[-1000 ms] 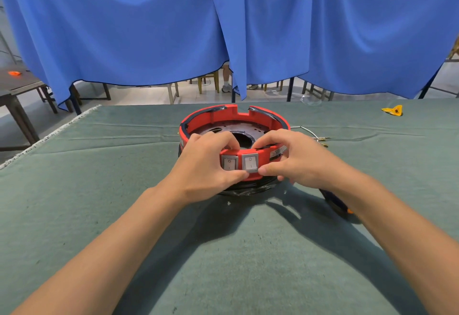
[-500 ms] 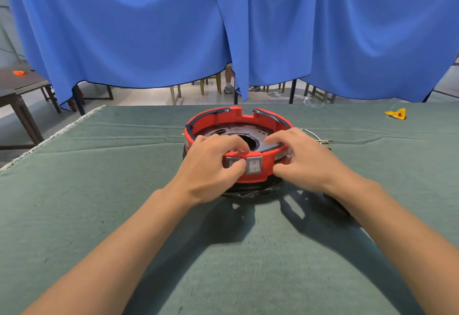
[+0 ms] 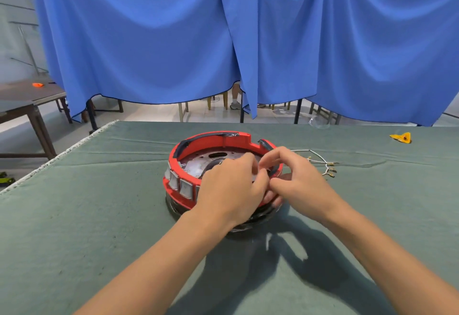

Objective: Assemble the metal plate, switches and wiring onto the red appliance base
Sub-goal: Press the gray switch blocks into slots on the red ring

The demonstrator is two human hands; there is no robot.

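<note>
The round red appliance base (image 3: 213,140) stands on the green cloth at the table's middle. A grey metal plate (image 3: 198,163) with holes lies inside it. Grey rocker switches (image 3: 185,188) sit in the base's outer wall, facing front left. My left hand (image 3: 231,185) lies over the near rim with its fingers curled into the base. My right hand (image 3: 298,183) grips the right rim, thumb and forefinger bent above it and the lower fingers under the edge. White wires (image 3: 320,163) with brass terminals trail on the cloth to the right of the base.
A small yellow part (image 3: 401,137) lies at the far right of the green-covered table (image 3: 99,215). Blue curtains (image 3: 149,41) hang behind the far edge. A dark side table (image 3: 24,96) with an orange item stands at the left, beyond the table's left edge.
The base has turned clockwise, so the switches moved from the front to the front left. Both hands shifted right along the rim with it.
</note>
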